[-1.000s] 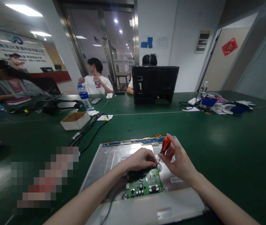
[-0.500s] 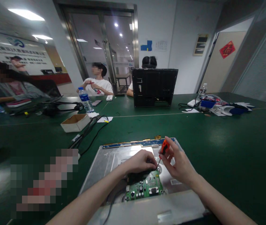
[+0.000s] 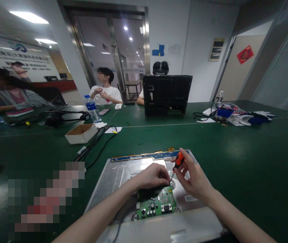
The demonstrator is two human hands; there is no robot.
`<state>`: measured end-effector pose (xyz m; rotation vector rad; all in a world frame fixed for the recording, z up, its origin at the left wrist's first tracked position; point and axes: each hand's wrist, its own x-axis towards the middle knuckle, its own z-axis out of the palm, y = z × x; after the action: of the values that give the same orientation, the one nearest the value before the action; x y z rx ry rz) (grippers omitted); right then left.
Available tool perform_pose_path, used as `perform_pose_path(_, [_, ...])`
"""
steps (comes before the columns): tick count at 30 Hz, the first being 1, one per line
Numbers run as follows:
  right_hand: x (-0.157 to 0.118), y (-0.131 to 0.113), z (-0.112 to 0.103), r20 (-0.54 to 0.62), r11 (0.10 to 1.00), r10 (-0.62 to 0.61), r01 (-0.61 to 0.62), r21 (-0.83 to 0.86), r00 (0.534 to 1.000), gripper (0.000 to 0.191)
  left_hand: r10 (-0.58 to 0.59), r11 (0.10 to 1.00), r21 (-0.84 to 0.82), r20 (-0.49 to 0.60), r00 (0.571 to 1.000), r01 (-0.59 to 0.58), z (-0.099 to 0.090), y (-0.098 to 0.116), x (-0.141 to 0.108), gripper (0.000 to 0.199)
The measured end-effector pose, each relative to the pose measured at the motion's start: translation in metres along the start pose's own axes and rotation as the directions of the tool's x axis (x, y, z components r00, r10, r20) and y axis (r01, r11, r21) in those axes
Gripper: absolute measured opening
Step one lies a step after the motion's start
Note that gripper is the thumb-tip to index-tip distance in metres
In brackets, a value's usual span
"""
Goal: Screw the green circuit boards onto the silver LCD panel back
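An orange and black screwdriver (image 3: 178, 160) is held in the fingers of my right hand (image 3: 193, 175), its shaft slanting down to the upper right corner of a green circuit board (image 3: 156, 204). My left hand (image 3: 155, 176) rests over the board's top edge, fingers curled together beside the screwdriver tip; whatever they hold is hidden. The board lies on a silver metal panel (image 3: 116, 172) with a blue strip (image 3: 139, 157) along its far edge.
An open cardboard box (image 3: 80, 135) and black cables (image 3: 100, 143) lie left of the panel. Farther back stand a water bottle (image 3: 92, 108) and a black monitor casing (image 3: 167, 95). Gloves (image 3: 242, 119) lie at the back right. People sit across and to the left.
The screwdriver handle has turned slightly in my right hand, while my left hand stays nearly in place. Another person's hand at the left edge has moved partly out of view.
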<state>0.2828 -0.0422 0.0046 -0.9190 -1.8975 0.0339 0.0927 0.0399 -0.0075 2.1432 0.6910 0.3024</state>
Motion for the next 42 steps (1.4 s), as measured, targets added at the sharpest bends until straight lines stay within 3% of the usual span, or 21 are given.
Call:
perform_pose_path(10, [-0.0035,0.0084,0.0029,-0.054,0.998,0.049,-0.05,-0.024,0.997,0.059,-0.005,1.0,0.016,-0.003,1.0,0.005,-0.0019,0.0016,-0.001,0.003])
perform_pose_path(20, [-0.0004,0.0016,0.0001,0.025,0.998,0.045,-0.046,0.042,0.999,0.068,-0.008,1.0,0.016,-0.004,1.0,0.008,-0.001,0.0001,-0.0001,0.005])
perform_pose_path(28, [-0.0018,0.0057,0.0017,-0.042,0.999,0.031,-0.032,-0.026,0.999,0.065,0.0,1.0,0.011,-0.004,1.0,0.0,-0.0023,0.0011,-0.0004,0.005])
perform_pose_path(42, [-0.001,0.0016,-0.0016,0.05,0.997,0.068,-0.07,0.039,0.996,0.074,-0.011,1.0,0.009,-0.003,1.0,0.011,-0.0018,0.0027,-0.0002,0.006])
